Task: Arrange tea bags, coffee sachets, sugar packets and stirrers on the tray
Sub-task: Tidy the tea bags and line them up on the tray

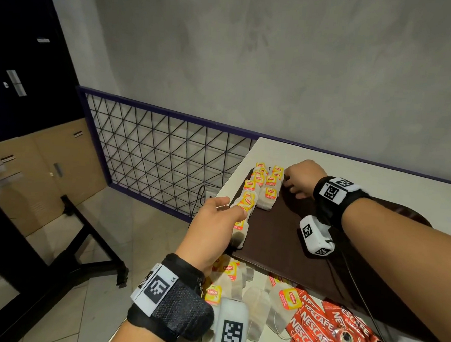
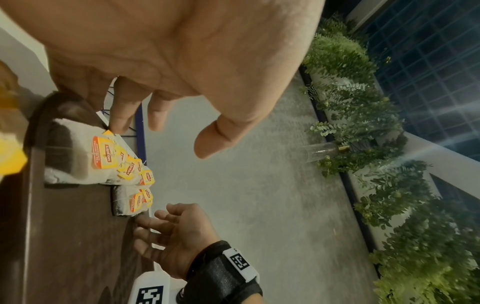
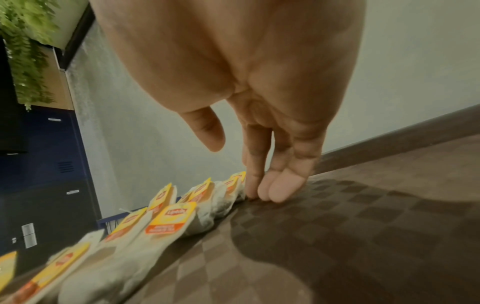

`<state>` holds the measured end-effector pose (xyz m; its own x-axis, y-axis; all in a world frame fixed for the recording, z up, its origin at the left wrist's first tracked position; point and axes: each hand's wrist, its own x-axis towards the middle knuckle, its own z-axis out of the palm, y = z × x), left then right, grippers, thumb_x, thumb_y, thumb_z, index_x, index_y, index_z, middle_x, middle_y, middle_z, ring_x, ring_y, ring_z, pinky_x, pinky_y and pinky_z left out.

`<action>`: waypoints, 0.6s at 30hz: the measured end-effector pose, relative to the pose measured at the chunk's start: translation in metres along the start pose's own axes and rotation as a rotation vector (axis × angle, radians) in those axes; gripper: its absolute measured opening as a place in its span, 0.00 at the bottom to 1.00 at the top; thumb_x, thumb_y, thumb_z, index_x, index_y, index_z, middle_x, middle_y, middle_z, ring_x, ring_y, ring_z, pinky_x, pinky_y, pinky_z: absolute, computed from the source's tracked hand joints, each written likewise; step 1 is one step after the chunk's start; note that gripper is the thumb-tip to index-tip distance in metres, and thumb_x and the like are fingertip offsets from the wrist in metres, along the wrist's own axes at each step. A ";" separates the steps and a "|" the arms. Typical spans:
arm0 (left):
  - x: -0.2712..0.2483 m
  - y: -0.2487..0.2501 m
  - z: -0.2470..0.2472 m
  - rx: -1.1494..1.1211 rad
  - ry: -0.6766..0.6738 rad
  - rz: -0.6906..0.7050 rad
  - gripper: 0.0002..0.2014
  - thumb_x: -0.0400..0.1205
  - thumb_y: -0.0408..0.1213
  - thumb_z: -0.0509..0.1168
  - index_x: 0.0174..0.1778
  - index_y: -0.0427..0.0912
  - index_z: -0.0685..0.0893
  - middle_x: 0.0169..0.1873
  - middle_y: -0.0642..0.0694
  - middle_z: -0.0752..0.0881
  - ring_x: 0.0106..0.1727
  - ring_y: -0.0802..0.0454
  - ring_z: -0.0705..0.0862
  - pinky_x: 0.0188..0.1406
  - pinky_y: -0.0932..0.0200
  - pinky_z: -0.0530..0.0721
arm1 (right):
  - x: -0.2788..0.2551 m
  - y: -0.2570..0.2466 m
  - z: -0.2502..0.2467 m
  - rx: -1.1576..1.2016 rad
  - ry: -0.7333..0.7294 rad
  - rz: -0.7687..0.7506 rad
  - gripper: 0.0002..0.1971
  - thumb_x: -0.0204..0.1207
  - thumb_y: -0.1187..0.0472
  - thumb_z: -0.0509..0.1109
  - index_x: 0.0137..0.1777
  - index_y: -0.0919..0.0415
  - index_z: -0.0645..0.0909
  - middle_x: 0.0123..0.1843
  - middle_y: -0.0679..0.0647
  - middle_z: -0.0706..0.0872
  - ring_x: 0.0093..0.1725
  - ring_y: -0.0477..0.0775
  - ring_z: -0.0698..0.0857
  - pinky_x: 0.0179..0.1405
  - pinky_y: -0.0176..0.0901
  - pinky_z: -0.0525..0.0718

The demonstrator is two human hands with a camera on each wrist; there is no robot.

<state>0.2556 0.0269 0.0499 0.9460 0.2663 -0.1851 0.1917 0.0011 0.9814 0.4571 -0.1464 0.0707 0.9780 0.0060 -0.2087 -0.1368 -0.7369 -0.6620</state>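
Tea bags (image 1: 264,188) with yellow Lipton tags lined up in two overlapping rows on the dark brown tray (image 1: 276,233), hugging its left edge, running from about 7 o'clock up to 11 o'clock of the tray in the head view. Same rows in the left wrist view (image 2: 122,164) and, blurry up close, in the right wrist view (image 3: 182,214). Tray sitting on a white table (image 1: 324,160) pushed against a grey wall. Left hand (image 1: 213,230) hovering over the near end of the left row, fingers relaxed and spread wide, holding nothing; one fingertip right by a tag, contact hard to call. Right hand (image 1: 301,178) at the far end of the right row, around 12 o'clock of the tray, fingers (image 3: 283,187) straight and close together, tips down on the tray surface just beside the last bag, gripping nothing. More loose tea bags (image 1: 254,298) heaped on the table off the near edge of the tray, at 6 o'clock, with red Nescafe coffee sachets (image 1: 320,330) piled beside them toward 5 o'clock. Black wrist straps with white marker blocks on both wrists. Purple-framed wire fence (image 1: 162,152) off at 9 o'clock, tiled floor below.
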 end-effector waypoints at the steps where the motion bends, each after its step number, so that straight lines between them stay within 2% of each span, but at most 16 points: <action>1: 0.000 0.000 0.000 -0.003 0.000 -0.002 0.37 0.64 0.51 0.70 0.72 0.50 0.79 0.63 0.49 0.87 0.64 0.49 0.86 0.69 0.43 0.84 | -0.001 -0.002 0.001 -0.019 -0.011 -0.023 0.10 0.85 0.66 0.65 0.55 0.72 0.86 0.56 0.66 0.93 0.55 0.66 0.93 0.59 0.63 0.92; 3: 0.000 -0.001 0.001 -0.009 0.004 0.001 0.36 0.63 0.50 0.70 0.71 0.50 0.80 0.63 0.48 0.87 0.63 0.48 0.87 0.68 0.42 0.85 | -0.003 -0.003 0.004 -0.011 0.000 -0.032 0.12 0.86 0.65 0.63 0.56 0.72 0.85 0.58 0.66 0.92 0.55 0.66 0.92 0.61 0.64 0.91; 5: 0.001 -0.001 0.000 -0.019 0.002 0.006 0.36 0.63 0.48 0.69 0.71 0.50 0.80 0.62 0.46 0.87 0.61 0.48 0.87 0.57 0.50 0.87 | -0.005 -0.003 0.004 0.037 0.033 -0.021 0.13 0.85 0.63 0.63 0.59 0.73 0.84 0.58 0.65 0.92 0.53 0.63 0.92 0.59 0.59 0.92; 7: 0.002 -0.001 -0.002 -0.039 0.004 0.006 0.34 0.63 0.45 0.68 0.69 0.49 0.80 0.59 0.45 0.88 0.56 0.49 0.88 0.43 0.58 0.84 | -0.009 -0.001 0.004 0.045 0.034 -0.008 0.14 0.84 0.63 0.64 0.59 0.73 0.85 0.57 0.64 0.92 0.49 0.62 0.91 0.55 0.56 0.92; 8: 0.003 -0.001 -0.003 -0.048 0.014 0.008 0.34 0.62 0.44 0.67 0.69 0.48 0.80 0.58 0.44 0.88 0.54 0.48 0.88 0.41 0.58 0.84 | -0.013 -0.001 0.003 0.034 0.014 0.005 0.14 0.84 0.62 0.63 0.58 0.74 0.85 0.54 0.64 0.93 0.49 0.63 0.92 0.55 0.56 0.93; 9: 0.004 -0.001 -0.004 -0.061 0.034 0.007 0.33 0.62 0.42 0.67 0.68 0.48 0.81 0.57 0.43 0.88 0.54 0.47 0.88 0.43 0.55 0.86 | -0.020 -0.002 0.002 0.026 -0.015 0.020 0.15 0.85 0.62 0.62 0.57 0.73 0.85 0.50 0.64 0.94 0.47 0.63 0.93 0.54 0.55 0.93; 11: 0.007 -0.001 -0.006 -0.092 0.076 0.006 0.31 0.64 0.38 0.67 0.67 0.46 0.82 0.56 0.43 0.89 0.54 0.47 0.87 0.53 0.46 0.86 | -0.037 -0.007 -0.001 -0.011 -0.077 0.034 0.15 0.86 0.61 0.61 0.58 0.72 0.83 0.45 0.65 0.94 0.41 0.61 0.91 0.43 0.49 0.91; 13: 0.009 0.000 -0.009 -0.106 0.101 0.020 0.23 0.71 0.32 0.68 0.64 0.45 0.82 0.51 0.45 0.88 0.51 0.50 0.86 0.52 0.48 0.83 | -0.059 -0.011 -0.002 -0.094 -0.140 -0.021 0.13 0.85 0.62 0.63 0.59 0.70 0.84 0.42 0.63 0.94 0.35 0.59 0.87 0.35 0.43 0.86; 15: 0.009 0.001 -0.011 -0.111 0.116 0.022 0.20 0.72 0.34 0.68 0.61 0.44 0.84 0.46 0.47 0.88 0.46 0.51 0.84 0.47 0.53 0.79 | -0.083 -0.012 0.000 -0.155 -0.221 -0.133 0.10 0.84 0.63 0.68 0.57 0.67 0.87 0.41 0.61 0.94 0.37 0.56 0.87 0.36 0.44 0.86; 18: 0.006 0.003 -0.013 -0.115 0.093 0.015 0.11 0.70 0.34 0.69 0.49 0.45 0.85 0.42 0.48 0.85 0.43 0.48 0.79 0.44 0.53 0.74 | -0.119 -0.013 0.007 -0.201 -0.408 -0.237 0.08 0.83 0.59 0.74 0.53 0.64 0.92 0.46 0.58 0.95 0.41 0.53 0.90 0.41 0.43 0.88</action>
<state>0.2589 0.0407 0.0527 0.9192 0.3554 -0.1698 0.1412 0.1052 0.9844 0.3417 -0.1332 0.0987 0.8319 0.4224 -0.3599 0.1539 -0.7987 -0.5818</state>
